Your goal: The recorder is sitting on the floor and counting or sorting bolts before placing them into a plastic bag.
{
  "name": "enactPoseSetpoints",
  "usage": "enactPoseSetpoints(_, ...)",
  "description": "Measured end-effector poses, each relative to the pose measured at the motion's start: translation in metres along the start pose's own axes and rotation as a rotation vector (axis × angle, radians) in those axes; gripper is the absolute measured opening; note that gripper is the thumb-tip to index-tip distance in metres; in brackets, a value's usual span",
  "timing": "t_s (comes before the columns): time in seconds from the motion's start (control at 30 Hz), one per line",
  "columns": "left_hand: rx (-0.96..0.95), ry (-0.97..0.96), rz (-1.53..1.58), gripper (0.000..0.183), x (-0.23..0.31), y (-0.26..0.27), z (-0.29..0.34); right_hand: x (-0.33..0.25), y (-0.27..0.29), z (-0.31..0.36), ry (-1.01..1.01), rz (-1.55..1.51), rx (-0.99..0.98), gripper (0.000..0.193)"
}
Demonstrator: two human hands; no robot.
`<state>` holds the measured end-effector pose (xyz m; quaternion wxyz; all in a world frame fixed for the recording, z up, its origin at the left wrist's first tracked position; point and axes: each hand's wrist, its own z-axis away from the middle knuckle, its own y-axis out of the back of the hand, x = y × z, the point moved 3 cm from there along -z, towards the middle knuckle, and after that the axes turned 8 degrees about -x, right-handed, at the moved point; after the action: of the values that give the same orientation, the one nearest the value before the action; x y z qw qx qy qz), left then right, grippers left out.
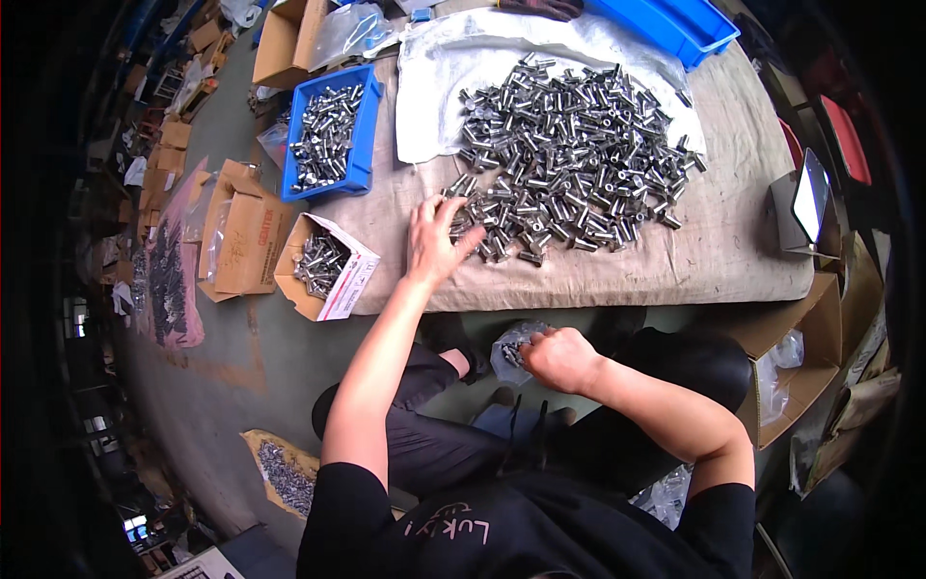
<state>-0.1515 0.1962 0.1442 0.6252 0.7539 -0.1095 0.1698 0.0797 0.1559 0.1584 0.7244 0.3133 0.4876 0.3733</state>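
Observation:
My left hand [439, 239] is over the left edge of a heap of shiny metal cylinders [579, 154], its fingers spread and curved among the nearest pieces. Whether a fingertip grips one does not show. The heap lies partly on a white sheet [434, 87] and partly on the beige cloth of the table [617, 275]. Below the table's front edge my right hand [561, 360] is closed, knuckles up. It meets the right side of a clear plastic bag [503, 359] with small metal parts inside. Its fingertips and whatever they hold are hidden.
Left of the heap, a blue bin [367, 145] and an open white-and-brown carton [349, 285] contain metal pieces. Another blue bin [666, 29] stands at the far right. Cardboard boxes flank me, one [805, 362] at right. On the floor, a yellowish tray [253, 444] carries small parts.

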Motion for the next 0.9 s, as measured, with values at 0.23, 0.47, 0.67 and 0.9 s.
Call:
enactPoseSetpoints(0.23,-0.016,-0.026,-0.194,0.078,0.008,-0.004,0.005,-0.005,-0.004,-0.001,-0.001,0.008,-0.085,0.015)
enactPoseSetpoints(0.47,0.017,-0.045,-0.157,0.064,0.002,-0.006,0.006,-0.008,-0.007,-0.005,0.034,0.031,-0.079,0.012)
enactPoseSetpoints(0.67,-0.103,-0.137,-0.295,0.078,-0.004,0.003,0.012,-0.008,-0.012,-0.003,0.030,0.025,-0.032,0.012)
enactPoseSetpoints(0.9,-0.064,-0.163,-0.246,0.064,-0.008,0.000,0.003,-0.008,-0.021,-0.005,0.044,0.020,-0.028,0.012)
